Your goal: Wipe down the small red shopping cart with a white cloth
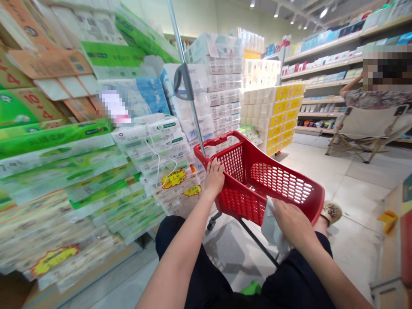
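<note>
Cloth [269, 227] at the near rim of a red plastic shopping cart [246, 194]

The white cloth is bunched in the right hand [292, 219], whose fingers are closed on it, and hangs outside the cart's near wall. The left hand [214, 175] lies over the rim's left corner, fingers close together; whether it grips cannot be told. The cart stands in front of the seated person's dark trousers [298, 274]. A metal pole [175, 25] with a grey handle [188, 81] rises at its left end. Leftward, wrapped tissue packs [86, 167] stand stacked, a white cable [159, 159] dangling beside a yellow price sign [174, 179]. Farther back, yellow-and-white packs [285, 120] rise near loaded shelves [322, 77]; another person [363, 98] sits in a folding chair [370, 123].
</note>
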The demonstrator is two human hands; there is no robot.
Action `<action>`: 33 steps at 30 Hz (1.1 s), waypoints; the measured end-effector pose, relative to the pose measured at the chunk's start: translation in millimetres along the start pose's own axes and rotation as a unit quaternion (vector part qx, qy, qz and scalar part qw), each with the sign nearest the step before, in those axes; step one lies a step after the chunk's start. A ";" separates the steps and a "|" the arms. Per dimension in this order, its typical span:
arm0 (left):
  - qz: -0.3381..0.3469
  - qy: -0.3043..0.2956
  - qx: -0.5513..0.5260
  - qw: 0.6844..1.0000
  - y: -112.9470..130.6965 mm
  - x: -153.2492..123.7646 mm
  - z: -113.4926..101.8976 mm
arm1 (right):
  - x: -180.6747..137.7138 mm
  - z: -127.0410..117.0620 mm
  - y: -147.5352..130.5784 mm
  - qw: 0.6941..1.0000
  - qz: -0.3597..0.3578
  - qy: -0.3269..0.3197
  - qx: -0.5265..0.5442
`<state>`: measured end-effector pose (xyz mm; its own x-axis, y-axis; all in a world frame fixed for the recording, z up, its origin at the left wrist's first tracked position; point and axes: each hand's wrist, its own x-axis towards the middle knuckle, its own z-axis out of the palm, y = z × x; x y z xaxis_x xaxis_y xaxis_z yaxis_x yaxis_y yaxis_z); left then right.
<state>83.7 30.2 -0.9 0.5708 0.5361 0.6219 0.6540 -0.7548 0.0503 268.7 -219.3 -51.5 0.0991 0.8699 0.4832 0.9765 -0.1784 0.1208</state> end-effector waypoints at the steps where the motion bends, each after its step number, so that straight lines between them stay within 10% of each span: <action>1: -0.006 -0.009 -0.014 1.000 4.2 0.3 0.7 | 1.9 -0.8 -6.8 1.000 0.018 -0.014 -0.008; 9: 0.011 -0.079 -0.157 0.984 63.9 -23.7 22.4 | 28.5 -5.8 -58.1 0.995 0.065 -0.071 -0.030; 21: -0.015 -0.083 -0.109 0.990 27.6 -15.2 30.8 | -13.9 -3.8 -68.5 0.999 -0.037 0.010 0.004; 33: -0.010 -0.082 -0.090 0.993 26.5 -10.6 38.2 | 94.3 -2.3 -101.8 0.995 0.016 -0.097 -0.006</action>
<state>113.9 19.0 -36.0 0.6414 0.5955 0.4837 0.5761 -0.7903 0.2090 178.2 -120.2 -16.3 0.1668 0.9358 0.3106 0.9700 -0.2122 0.1184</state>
